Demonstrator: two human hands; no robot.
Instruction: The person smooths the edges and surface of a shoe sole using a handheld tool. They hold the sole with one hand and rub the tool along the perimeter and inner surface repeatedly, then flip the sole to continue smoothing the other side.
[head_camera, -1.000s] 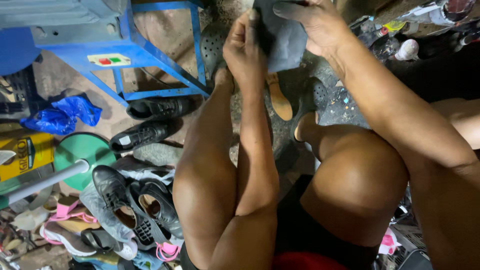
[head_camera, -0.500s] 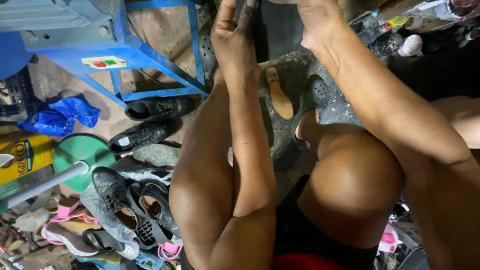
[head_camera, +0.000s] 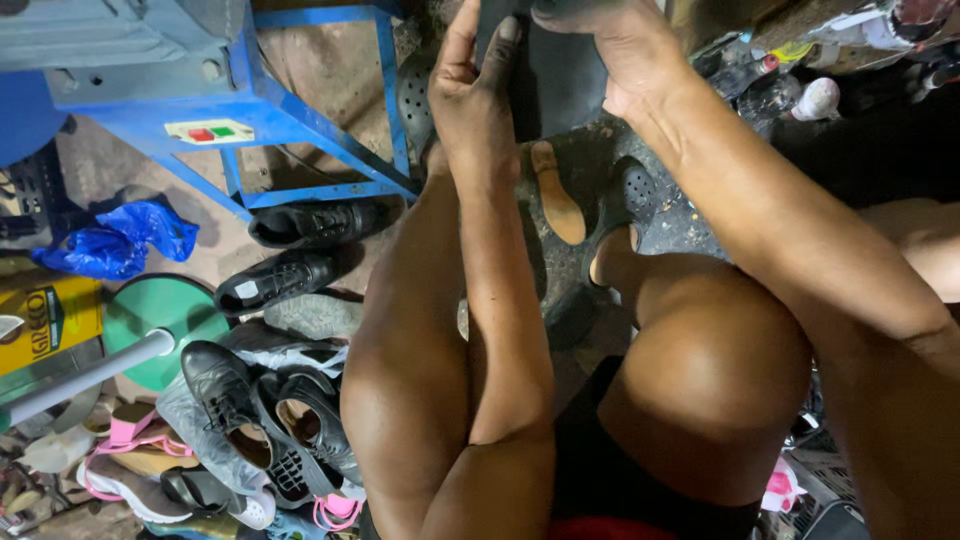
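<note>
My left hand (head_camera: 472, 92) and my right hand (head_camera: 610, 45) both grip a dark flat piece of material (head_camera: 555, 75) at the top edge of the head view, held up above my knees. The left fingers wrap its left edge, the right hand covers its upper right corner. Most of the piece runs out of view at the top. Below it on the ground lies a tan shoe sole (head_camera: 556, 205) beside my foot in a dark perforated clog (head_camera: 622, 205).
A blue metal frame (head_camera: 300, 120) with a red and green switch box stands at upper left. Two black lace-up shoes (head_camera: 300, 250) lie below it. A heap of shoes and sandals (head_camera: 240, 440), a green disc base (head_camera: 165, 320), a blue bag (head_camera: 115, 240) and a yellow tin (head_camera: 45, 320) fill the left.
Both hands have risen toward the top edge with the dark piece, so less of it shows now. The view has shifted slightly.
</note>
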